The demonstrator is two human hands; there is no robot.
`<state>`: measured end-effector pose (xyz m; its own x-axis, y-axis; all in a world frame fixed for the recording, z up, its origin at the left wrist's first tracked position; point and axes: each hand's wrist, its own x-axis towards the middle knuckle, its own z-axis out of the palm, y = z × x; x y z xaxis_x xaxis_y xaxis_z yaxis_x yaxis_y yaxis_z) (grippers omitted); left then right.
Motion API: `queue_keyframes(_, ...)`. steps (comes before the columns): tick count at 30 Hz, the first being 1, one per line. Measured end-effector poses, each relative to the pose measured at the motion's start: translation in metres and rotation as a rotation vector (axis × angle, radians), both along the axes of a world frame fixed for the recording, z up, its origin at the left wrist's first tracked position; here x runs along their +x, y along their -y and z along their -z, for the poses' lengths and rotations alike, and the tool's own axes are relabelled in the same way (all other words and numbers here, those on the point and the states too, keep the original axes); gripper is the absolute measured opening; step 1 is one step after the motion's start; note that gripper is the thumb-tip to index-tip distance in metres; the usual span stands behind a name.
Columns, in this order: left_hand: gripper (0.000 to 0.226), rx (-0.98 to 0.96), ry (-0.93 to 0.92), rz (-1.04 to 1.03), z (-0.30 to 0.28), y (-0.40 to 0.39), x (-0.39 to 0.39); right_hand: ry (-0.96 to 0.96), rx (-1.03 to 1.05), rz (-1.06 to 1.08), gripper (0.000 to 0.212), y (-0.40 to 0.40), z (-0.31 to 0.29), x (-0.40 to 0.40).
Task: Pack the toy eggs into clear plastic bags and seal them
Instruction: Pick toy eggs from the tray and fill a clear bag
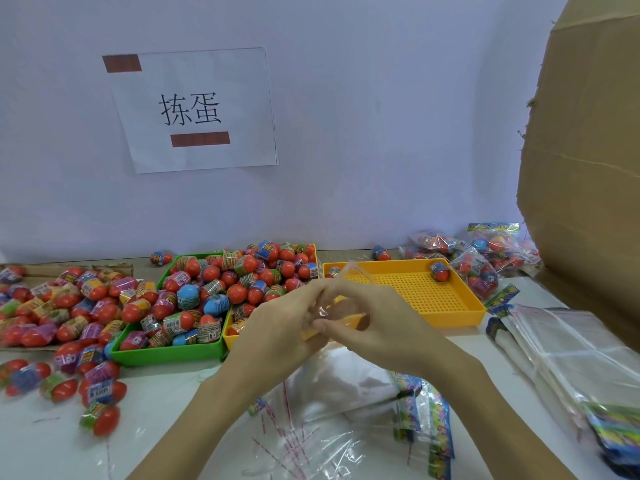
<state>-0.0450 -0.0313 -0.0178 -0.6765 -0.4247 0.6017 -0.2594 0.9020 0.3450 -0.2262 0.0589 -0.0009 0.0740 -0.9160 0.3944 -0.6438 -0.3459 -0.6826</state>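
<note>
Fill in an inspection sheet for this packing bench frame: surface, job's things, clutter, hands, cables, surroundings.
Surface: white table.
Job's things: toy eggs heaped in green tray; one egg in orange tray; packed bags far right.
Clutter: red-striped strips and loose film near edge; empty bag stack.
Hands: left hand and right hand pinch a clear bag.
Cables: nothing seen.
Surroundings: paper sign on wall; cardboard right.

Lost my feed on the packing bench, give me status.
Left hand and right hand: both grip one clear bag, empty. Eggs piled in green tray. Nothing in the way.
</note>
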Motion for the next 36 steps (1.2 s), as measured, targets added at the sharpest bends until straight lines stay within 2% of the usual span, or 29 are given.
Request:
queue_keyframes(3, 0.068, -0.058, 0.013, -0.021, 0.001, -0.002, -0.001, -0.012, 0.047, -0.012, 0.009, 0.001, -0.001, 0.000)
queue_keyframes(10, 0.063, -0.369, -0.008, -0.130, 0.000, -0.001, -0.001, 0.025, 0.109, -0.059, 0.015, -0.001, -0.006, 0.000)
queue_keyframes(13, 0.052, -0.500, 0.024, -0.185, -0.001, 0.004, 0.001, 0.029, 0.122, -0.137, 0.022, -0.003, -0.007, 0.002)
queue_keyframes(15, 0.047, -0.519, 0.026, -0.209, -0.003, 0.005, 0.002, 0.004, 0.118, -0.132, 0.027, -0.004, -0.007, 0.004)
queue_keyframes(17, 0.051, -0.471, 0.021, -0.203, -0.003, 0.004, 0.001, 0.038, 0.098, -0.087, 0.025, -0.004, -0.006, 0.005)
queue_keyframes(20, 0.073, -0.387, 0.053, -0.151, -0.004, 0.000, 0.000, 0.091, 0.073, -0.057, 0.017, -0.003, -0.006, 0.003)
queue_keyframes(22, 0.079, -0.310, 0.089, -0.114, -0.003, -0.003, -0.001, 0.130, 0.077, -0.076, 0.018, -0.004, -0.006, 0.002)
queue_keyframes(26, 0.056, -0.166, 0.108, -0.161, 0.001, -0.001, -0.001, 0.263, 0.103, -0.136, 0.026, -0.007, -0.012, 0.000)
queue_keyframes(29, 0.044, 0.104, 0.034, -0.161, 0.001, 0.010, 0.004, 0.422, -0.035, -0.084, 0.033, -0.006, -0.018, -0.006)
queue_keyframes(31, 0.042, 0.284, -0.036, -0.154, 0.000, 0.016, 0.007, 0.523, -0.137, 0.033, 0.036, -0.004, -0.017, -0.014)
queue_keyframes(34, 0.043, 0.363, -0.106, -0.185, 0.001, 0.020, 0.009, 0.511, -0.219, 0.267, 0.035, 0.004, -0.004, -0.026)
queue_keyframes(36, 0.044, 0.374, -0.136, -0.198, 0.003, 0.022, 0.009, 0.401, -0.203, 0.375, 0.027, 0.010, 0.007, -0.030)
